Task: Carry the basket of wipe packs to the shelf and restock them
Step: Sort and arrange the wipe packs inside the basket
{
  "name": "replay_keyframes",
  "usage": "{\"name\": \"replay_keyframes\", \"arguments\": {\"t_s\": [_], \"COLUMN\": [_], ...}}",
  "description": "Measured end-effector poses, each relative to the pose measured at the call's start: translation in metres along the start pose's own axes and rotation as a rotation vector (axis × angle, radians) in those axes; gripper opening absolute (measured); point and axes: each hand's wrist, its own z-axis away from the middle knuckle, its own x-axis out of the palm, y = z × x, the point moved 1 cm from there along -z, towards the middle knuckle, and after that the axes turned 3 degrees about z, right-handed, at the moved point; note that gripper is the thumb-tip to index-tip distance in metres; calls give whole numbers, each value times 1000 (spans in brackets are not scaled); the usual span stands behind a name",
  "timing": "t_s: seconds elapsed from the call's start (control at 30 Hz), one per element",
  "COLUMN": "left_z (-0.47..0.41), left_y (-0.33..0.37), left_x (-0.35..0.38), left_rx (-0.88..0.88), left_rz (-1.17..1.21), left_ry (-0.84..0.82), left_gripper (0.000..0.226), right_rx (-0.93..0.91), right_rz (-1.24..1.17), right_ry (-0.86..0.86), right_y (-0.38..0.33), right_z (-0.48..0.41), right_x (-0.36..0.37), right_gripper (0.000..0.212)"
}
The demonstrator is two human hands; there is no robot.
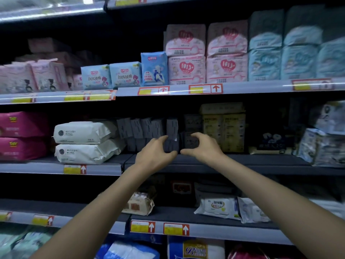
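Both hands are up at the middle grey metal shelf (242, 161), side by side at its front edge. The left hand (155, 154) has its grip clenched round a small dark grey soft wipe pack (171, 145) — thumb underneath, fingers curled over the top — and the pack stands upright just inside the shelf lip. The right hand (203, 146) has its grip round a second dark grey pack (191, 142) just beside the first, fingers hooked over its top and thumb low at its left corner. The two packs sit very close, though in this dim light I can't tell whether they touch. Behind them a row of matching dark grey packs (145, 128) stands upright, running leftward along the shelf. Left of that row, two plump white wipe packs (82, 133) lie stacked one on the other, and further left two magenta packs (22, 124) are stacked as well. Right of the hands stand tall yellow cartons (224, 128). On the upper shelf (252, 86), pink baby-print packs (186, 69) and light blue packs (110, 75) are lined up. Well below the hands, a white pack with a yellow-green label (217, 205) lies flat on the lower shelf (177, 214). Yellow price tags with red arrows (74, 169) line the shelf rails.
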Motion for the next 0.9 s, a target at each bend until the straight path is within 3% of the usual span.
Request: {"name": "replay_keyframes", "arguments": {"t_s": [0.23, 0.6, 0.9], "left_z": [44, 114, 188], "left_y": [6, 14, -21], "left_x": [-6, 40, 149], "left_rx": [76, 128, 120], "left_rz": [-214, -229, -221], "left_ry": [37, 14, -217], "left_gripper": [84, 88, 95], "right_rx": [6, -18, -19], "right_rz": [227, 226, 208], "right_ry": [-194, -304, -549], "right_y": [11, 68, 167], "right_z": [44, 135, 219], "right_x": [-15, -4, 65], "right_gripper": [124, 124, 130]}}
